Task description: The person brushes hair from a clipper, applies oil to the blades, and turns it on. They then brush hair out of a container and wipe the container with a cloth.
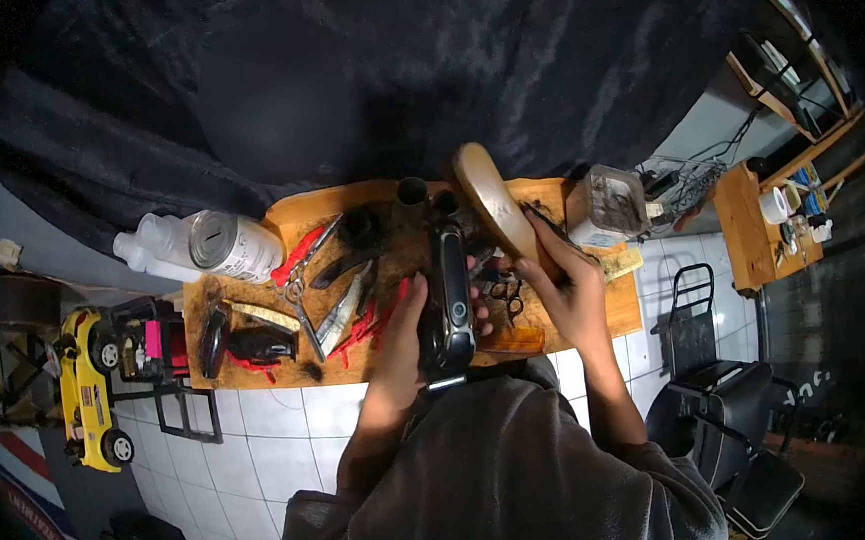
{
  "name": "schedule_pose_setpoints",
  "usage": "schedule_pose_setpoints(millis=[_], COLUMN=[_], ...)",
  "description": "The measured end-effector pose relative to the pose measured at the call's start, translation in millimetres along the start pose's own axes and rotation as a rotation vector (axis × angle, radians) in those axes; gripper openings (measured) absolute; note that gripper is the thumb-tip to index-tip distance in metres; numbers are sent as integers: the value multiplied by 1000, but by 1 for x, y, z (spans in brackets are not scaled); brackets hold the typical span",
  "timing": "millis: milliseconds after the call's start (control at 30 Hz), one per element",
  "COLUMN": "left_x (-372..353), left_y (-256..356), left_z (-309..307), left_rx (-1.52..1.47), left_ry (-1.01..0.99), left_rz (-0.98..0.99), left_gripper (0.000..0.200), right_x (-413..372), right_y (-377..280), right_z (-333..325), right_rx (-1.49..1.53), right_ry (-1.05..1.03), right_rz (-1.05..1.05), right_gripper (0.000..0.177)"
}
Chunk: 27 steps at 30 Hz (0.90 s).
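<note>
My left hand (398,348) is wrapped around a black hair clipper (447,299), held upright over the table's front edge with its metal blade end pointing down toward me. My right hand (577,295) grips a brush (493,201) with a smooth, pale wooden back, tilted up and to the left; its bristle side is mostly hidden. Below my right hand lie small dark scissors (508,298) and an amber comb (513,340). Left of the clipper are silver scissors (295,290) and more black clippers (262,343).
Loose hair covers the wooden table (284,220). A white can (240,248) stands at its back left, a clear-walled container (606,208) at its back right. Dark cloth (359,74) hangs behind. A yellow toy car (88,389) is left, a black folding chair (722,400) right.
</note>
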State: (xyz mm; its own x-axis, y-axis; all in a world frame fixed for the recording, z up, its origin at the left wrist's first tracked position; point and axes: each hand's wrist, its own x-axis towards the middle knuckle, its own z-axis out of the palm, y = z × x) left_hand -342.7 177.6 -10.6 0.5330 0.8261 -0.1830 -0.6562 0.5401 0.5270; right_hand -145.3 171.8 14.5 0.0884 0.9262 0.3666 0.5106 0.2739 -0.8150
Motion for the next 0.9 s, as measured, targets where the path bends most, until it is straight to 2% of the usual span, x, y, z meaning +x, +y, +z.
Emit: schedule_pose_setpoints(millis=[33, 67, 100, 133, 167, 233, 267, 367, 433, 500, 533, 633, 667, 767, 800, 833, 900], left_x=[2, 5, 8, 13, 14, 16, 16, 23, 23, 13, 13, 9, 8, 15, 19, 25, 28], left_y=[0, -1, -2, -3, -5, -7, -6, -2, 1, 11, 14, 7, 6, 0, -6, -6, -6], left_z=[-1, -4, -6, -7, -21, -20, -18, -28, -36, -10, 5, -11, -12, -16, -20, -36, -44], left_rx=[18, 34, 50, 3, 116, -77, -176, -439, -330, -46, -100, -179, -88, -116, -256, -287, -344], left_ry=[104, 208, 312, 336, 164, 353, 391, 128, -39, 304, 383, 142, 201, 396, 214, 85, -83], left_rz=[41, 79, 116, 177, 291, 228, 202, 185, 258, 290, 313, 315, 315, 179, 269, 215, 189], left_gripper=[56, 59, 62, 57, 54, 56, 59, 61, 57, 58, 57, 56, 56, 54, 52, 52, 63], right_x=[-2, -11, -19, -25, -31, -39, -36, -40, -45, -44, -42, -34, -34, -36, -40, -40, -40], right_y=[-4, -6, -10, -13, -17, -34, -31, -18, -2, 7, 13, 9, 3, -11, -17, -21, -20], right_z=[-3, -9, -10, -11, -13, -6, 5, 12, 13, 12, 12, 7, 5, -1, -3, 1, 10], right_rx=[34, 110, 98, 87, 75, 80, 69, 86, 30, 18, -78, -68, -27, 17, -53, -54, -24], right_ry=[-4, -103, -194, -283, -371, -455, -353, -372, -296, -202, -166, -94, -115, -257, -353, -395, -371], right_rz=[-18, 49, -24, -96, -169, -192, -391, -276, -206, -164, -139, -3, 39, -227, -360, -431, -381], right_gripper=[46, 44, 45, 46, 47, 54, 58, 57, 57, 56, 57, 55, 53, 51, 49, 45, 46])
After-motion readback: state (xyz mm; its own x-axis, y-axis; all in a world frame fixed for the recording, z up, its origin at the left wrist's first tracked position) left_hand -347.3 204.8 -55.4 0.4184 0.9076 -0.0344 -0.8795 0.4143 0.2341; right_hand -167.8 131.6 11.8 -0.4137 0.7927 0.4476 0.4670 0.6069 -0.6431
